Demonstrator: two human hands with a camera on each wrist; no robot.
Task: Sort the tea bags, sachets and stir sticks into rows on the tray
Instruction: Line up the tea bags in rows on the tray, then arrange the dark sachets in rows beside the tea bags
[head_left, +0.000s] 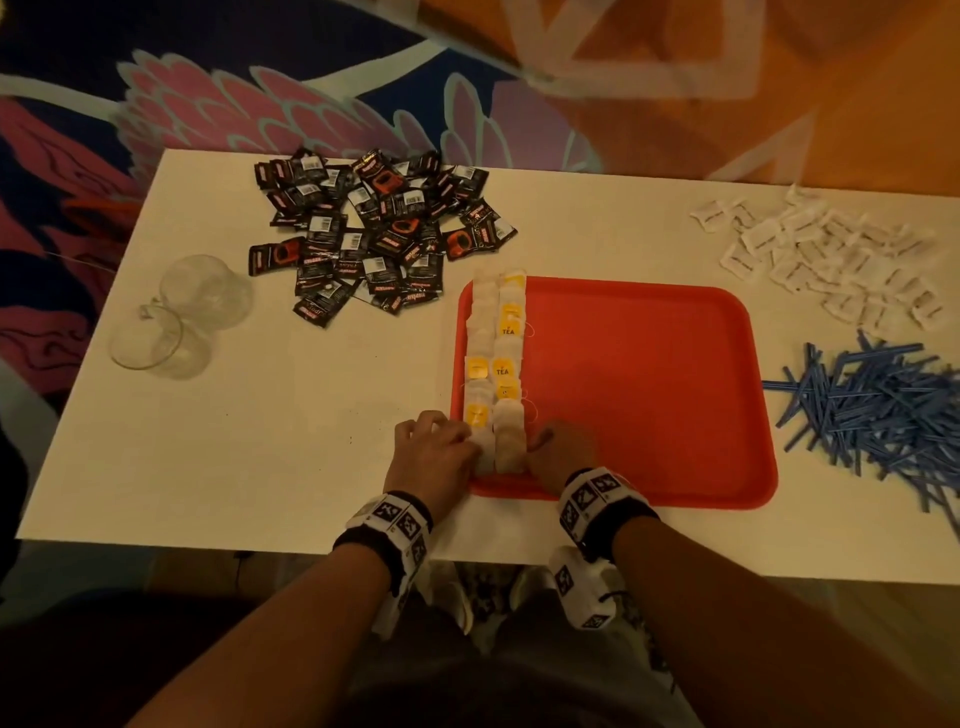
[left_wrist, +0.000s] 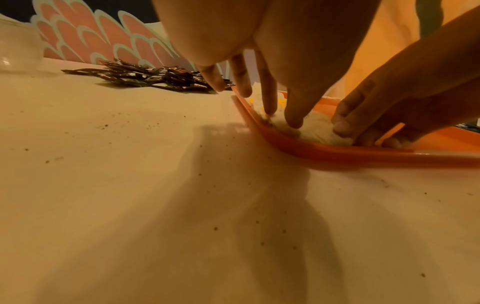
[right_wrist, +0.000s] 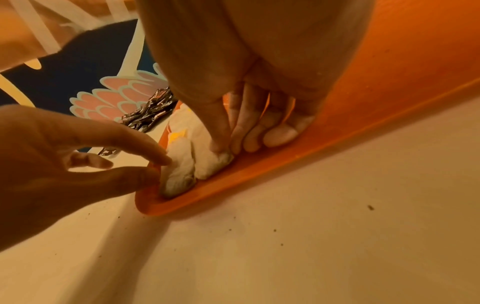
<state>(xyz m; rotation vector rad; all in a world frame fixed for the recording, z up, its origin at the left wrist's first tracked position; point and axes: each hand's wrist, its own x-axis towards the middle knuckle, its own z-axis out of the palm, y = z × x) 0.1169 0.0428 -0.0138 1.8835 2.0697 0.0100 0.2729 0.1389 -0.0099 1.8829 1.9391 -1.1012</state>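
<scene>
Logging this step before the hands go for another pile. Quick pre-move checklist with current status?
1. Tea bags in two rows at the left edge of the red tray: ok.
2. Near ends aligned: cannot tell, left hand and right hand are touching them.
3. Hands free: not ok, both hands rest on the nearest bags.
4. Bare tray space right of the rows: ok.
5. Black sachets, white sachets and blue stir sticks on the tray: not ok, all lie in piles on the table.

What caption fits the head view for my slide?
Both hands, left hand and right hand, straighten two rows of tea bags on the red tray.
</scene>
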